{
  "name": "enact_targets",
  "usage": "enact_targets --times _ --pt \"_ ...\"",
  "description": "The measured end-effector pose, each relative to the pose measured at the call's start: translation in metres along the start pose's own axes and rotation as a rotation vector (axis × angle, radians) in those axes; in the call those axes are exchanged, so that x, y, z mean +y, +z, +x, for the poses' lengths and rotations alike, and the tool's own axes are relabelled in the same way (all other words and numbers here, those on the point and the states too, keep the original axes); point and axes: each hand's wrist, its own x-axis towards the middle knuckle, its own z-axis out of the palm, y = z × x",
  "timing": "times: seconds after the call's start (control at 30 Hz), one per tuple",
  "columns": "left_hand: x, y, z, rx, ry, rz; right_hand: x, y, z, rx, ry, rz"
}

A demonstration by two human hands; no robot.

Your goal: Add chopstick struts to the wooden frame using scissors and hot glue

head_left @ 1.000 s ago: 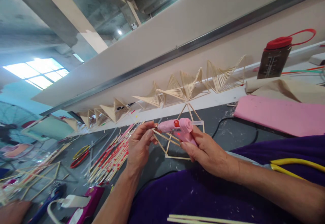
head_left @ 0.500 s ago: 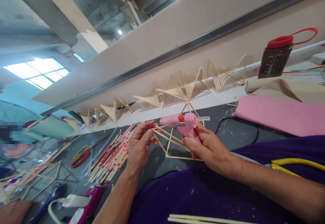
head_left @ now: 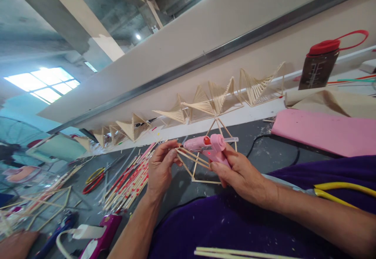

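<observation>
My right hand (head_left: 235,169) is closed round the handle of a pink hot glue gun (head_left: 216,147), with a clear glue stick (head_left: 232,139) poking out of its back end. The gun's nozzle points left, close to the fingers of my left hand (head_left: 163,163). Those fingers pinch the upper left corner of a frame of thin wooden sticks (head_left: 192,158). The nozzle is at or almost at that corner; contact is hard to make out. Part of the frame is hidden behind the gun and my right hand.
Several finished stick models (head_left: 199,104) line the white ledge along the wall. To the left lie red-marked sticks (head_left: 129,184), scissors (head_left: 94,180), a purple power strip (head_left: 101,237) and another person's hand (head_left: 19,243). Yellow-handled pliers (head_left: 335,192) and a bottle (head_left: 319,65) are at right.
The glue gun has shifted slightly left and down, bringing its nozzle closer to the corner pinched by my left hand. My left hand has barely moved.
</observation>
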Motion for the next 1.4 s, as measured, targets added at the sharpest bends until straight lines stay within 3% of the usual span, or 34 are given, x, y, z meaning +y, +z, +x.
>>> enact_targets --times 0.4,1.1,1.27,1.4 --pt "-0.001 -0.001 0.000 0.024 0.029 0.088 0.000 0.001 -0.001 -0.008 0.015 0.014" --pt "-0.001 0.002 -0.001 0.038 0.041 0.055 -0.002 0.000 0.001 -0.021 0.075 0.180" --pt "-0.001 0.005 0.002 0.038 0.037 0.027 -0.024 -0.018 0.005 0.037 0.046 0.371" --pt "0.001 0.007 0.004 0.037 0.043 0.009 -0.049 -0.045 -0.002 0.199 0.047 0.355"
